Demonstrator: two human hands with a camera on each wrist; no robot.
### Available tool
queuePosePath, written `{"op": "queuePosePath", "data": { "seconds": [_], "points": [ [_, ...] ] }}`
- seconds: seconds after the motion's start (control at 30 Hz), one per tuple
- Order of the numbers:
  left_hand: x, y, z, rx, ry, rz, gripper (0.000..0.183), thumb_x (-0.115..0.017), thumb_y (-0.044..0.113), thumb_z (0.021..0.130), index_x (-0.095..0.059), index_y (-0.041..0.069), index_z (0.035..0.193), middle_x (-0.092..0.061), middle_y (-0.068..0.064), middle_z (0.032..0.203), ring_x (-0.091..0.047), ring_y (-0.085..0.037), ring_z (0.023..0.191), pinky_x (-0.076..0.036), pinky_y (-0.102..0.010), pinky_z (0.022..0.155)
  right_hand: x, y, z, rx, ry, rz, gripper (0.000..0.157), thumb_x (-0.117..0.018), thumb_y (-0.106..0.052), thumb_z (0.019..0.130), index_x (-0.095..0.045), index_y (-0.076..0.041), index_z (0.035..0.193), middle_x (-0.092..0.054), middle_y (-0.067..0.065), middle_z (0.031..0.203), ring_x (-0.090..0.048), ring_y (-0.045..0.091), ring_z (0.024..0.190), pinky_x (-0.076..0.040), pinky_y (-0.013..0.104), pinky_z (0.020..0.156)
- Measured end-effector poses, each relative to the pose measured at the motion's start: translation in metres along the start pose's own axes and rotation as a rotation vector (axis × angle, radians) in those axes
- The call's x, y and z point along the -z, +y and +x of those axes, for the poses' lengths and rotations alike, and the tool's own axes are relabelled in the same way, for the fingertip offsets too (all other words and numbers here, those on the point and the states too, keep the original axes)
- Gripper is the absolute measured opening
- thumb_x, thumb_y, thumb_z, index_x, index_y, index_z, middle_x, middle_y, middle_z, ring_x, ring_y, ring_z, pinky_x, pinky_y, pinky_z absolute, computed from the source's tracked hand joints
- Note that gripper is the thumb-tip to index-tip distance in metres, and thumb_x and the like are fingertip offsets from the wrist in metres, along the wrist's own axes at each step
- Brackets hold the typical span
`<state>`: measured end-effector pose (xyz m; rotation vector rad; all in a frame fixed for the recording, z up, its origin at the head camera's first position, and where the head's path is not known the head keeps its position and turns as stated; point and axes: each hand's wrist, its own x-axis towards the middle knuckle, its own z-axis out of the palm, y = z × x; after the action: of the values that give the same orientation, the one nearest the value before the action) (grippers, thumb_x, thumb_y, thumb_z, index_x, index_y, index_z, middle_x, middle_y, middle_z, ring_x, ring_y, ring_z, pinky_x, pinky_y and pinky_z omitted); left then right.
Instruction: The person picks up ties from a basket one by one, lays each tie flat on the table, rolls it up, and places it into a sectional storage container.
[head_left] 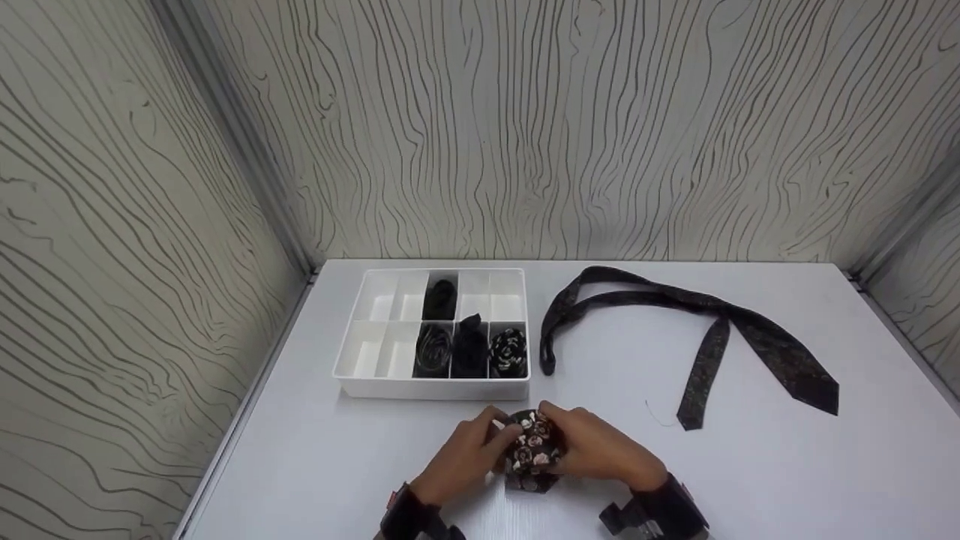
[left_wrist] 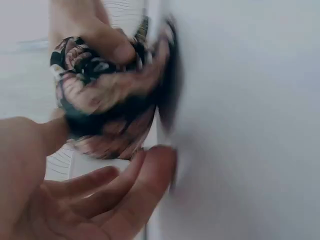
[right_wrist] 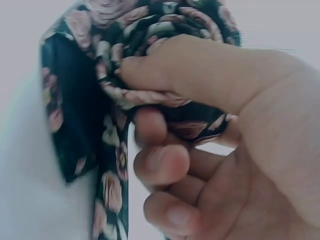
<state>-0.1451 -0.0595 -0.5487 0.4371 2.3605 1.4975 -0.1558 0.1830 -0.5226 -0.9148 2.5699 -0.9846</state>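
A dark floral necktie (head_left: 532, 448), rolled into a thick coil, is between my two hands above the near part of the table. My left hand (head_left: 465, 454) holds its left side, thumb on the coil; in the left wrist view its fingers (left_wrist: 145, 187) curl beneath the roll. My right hand (head_left: 600, 450) grips the other side. In the right wrist view the thumb (right_wrist: 165, 70) presses into the coiled layers while the fingers bend underneath. Loose ends of the floral necktie (right_wrist: 111, 185) hang down beside the roll there.
A white divided box (head_left: 431, 388) stands behind my hands, with several rolled dark ties (head_left: 433, 350) in its compartments. To the right, a dark patterned necktie (head_left: 780, 356) lies unrolled and looped across the white table (head_left: 750, 480). Wood-grain patterned panels (head_left: 480, 135) enclose the table's back and sides.
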Motion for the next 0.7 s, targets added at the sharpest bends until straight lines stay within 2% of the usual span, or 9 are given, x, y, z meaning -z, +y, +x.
{"op": "queuePosePath", "data": {
  "seconds": [0.07,0.13,0.27,0.4,0.5,0.6,0.7],
  "points": [
    [-0.002,-0.001,0.000,0.033,-0.027,-0.105,0.036,-0.057,0.048,0.108,-0.064,0.017,0.124,-0.077,-0.002,0.092,-0.069,-0.012,0.077,-0.056,-0.028,0.067,-0.001,0.000,0.000,0.029,0.011,0.026,0.048,-0.091,-0.024,0.081,-0.058,-0.022,0.117,-0.077,-0.002,0.106,-0.072,0.010,0.095,-0.061,0.031,0.085],
    [-0.003,-0.002,0.001,0.062,-0.049,-0.215,0.040,-0.057,0.048,0.108,-0.063,0.016,0.131,-0.076,-0.007,0.110,-0.072,-0.017,0.093,-0.059,-0.031,0.077,-0.002,-0.001,0.000,0.054,0.020,0.038,0.048,-0.089,-0.022,0.082,-0.058,-0.022,0.118,-0.077,-0.001,0.107,-0.073,0.010,0.096,-0.061,0.031,0.086],
    [-0.008,-0.004,0.002,0.080,-0.060,-0.364,0.044,-0.062,0.045,0.106,-0.060,0.017,0.140,-0.066,-0.013,0.133,-0.068,-0.024,0.111,-0.060,-0.036,0.084,-0.004,-0.002,0.001,0.088,0.029,0.033,0.045,-0.088,-0.022,0.085,-0.057,-0.022,0.118,-0.075,-0.003,0.108,-0.072,0.010,0.098,-0.061,0.032,0.088],
    [-0.010,-0.006,0.003,0.054,-0.010,-0.338,0.050,-0.069,0.042,0.102,-0.058,0.019,0.145,-0.061,-0.014,0.140,-0.063,-0.025,0.120,-0.056,-0.039,0.095,-0.005,-0.004,0.001,0.070,0.039,0.000,0.052,-0.087,-0.019,0.085,-0.057,-0.023,0.127,-0.075,-0.001,0.115,-0.072,0.017,0.106,-0.061,0.039,0.094],
    [-0.008,-0.007,0.005,0.023,0.043,-0.299,0.056,-0.073,0.039,0.100,-0.055,0.018,0.148,-0.061,-0.014,0.142,-0.061,-0.027,0.127,-0.052,-0.045,0.107,-0.003,-0.006,0.000,0.037,0.055,-0.002,0.073,-0.083,-0.004,0.080,-0.053,-0.019,0.145,-0.071,0.008,0.132,-0.070,0.029,0.120,-0.058,0.051,0.102],
    [-0.006,-0.009,0.008,-0.021,0.089,-0.245,0.057,-0.076,0.035,0.098,-0.055,0.016,0.148,-0.062,-0.014,0.142,-0.061,-0.031,0.130,-0.050,-0.053,0.112,-0.002,-0.005,-0.002,0.014,0.113,-0.047,0.093,-0.074,0.011,0.070,-0.046,-0.016,0.155,-0.058,0.012,0.146,-0.059,0.036,0.133,-0.053,0.058,0.108],
    [-0.006,-0.011,0.009,-0.069,0.113,-0.181,0.056,-0.077,0.032,0.096,-0.057,0.016,0.146,-0.064,-0.014,0.140,-0.062,-0.032,0.129,-0.051,-0.054,0.110,-0.003,-0.002,-0.002,0.019,0.193,-0.129,0.098,-0.072,0.012,0.067,-0.046,-0.015,0.157,-0.045,0.017,0.158,-0.043,0.042,0.146,-0.041,0.066,0.116]
  ]
}}
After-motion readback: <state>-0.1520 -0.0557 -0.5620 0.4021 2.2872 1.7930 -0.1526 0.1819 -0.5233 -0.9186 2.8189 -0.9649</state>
